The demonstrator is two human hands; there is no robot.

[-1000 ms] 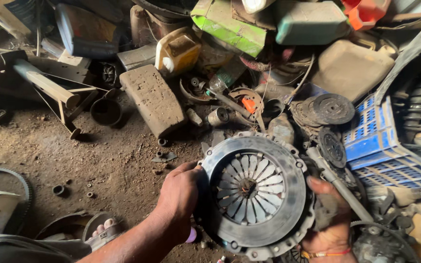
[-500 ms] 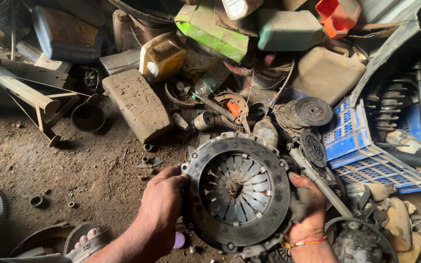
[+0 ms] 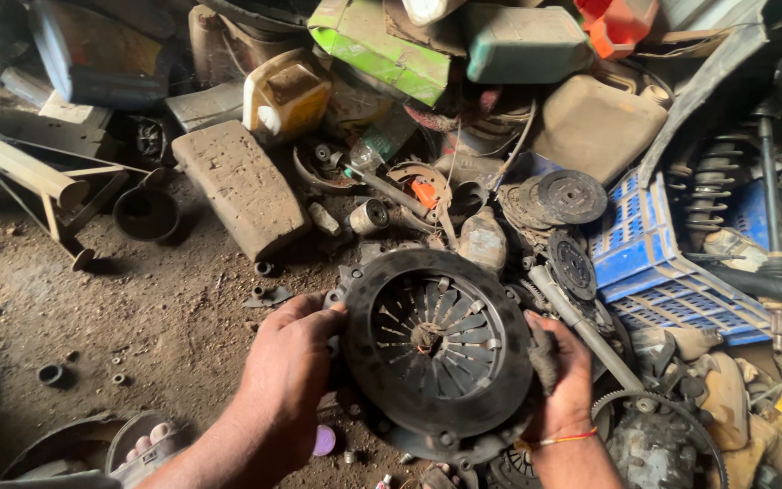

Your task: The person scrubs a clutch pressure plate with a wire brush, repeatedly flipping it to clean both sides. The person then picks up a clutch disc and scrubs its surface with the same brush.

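Observation:
A round, dark, greasy clutch pressure plate [image 3: 436, 349] with radial spring fingers is held above the dirt floor at lower centre. My left hand [image 3: 293, 362] grips its left rim. My right hand [image 3: 561, 371] grips its right rim, with a dirty rag or brush tuft pinched against the plate; a thread band circles that wrist. The plate's face is turned up toward the camera.
A dusty brick [image 3: 240, 187] and a yellow jug [image 3: 287, 91] lie behind. Clutch discs [image 3: 570, 196] rest beside a blue plastic crate [image 3: 672, 263]. A metal rod [image 3: 581, 330], a coil spring [image 3: 708, 190] and a black cup [image 3: 145, 213] lie around.
The plate has been lifted and tilted a little toward the camera, both hands staying on its rims. The view has shifted slightly left and downward.

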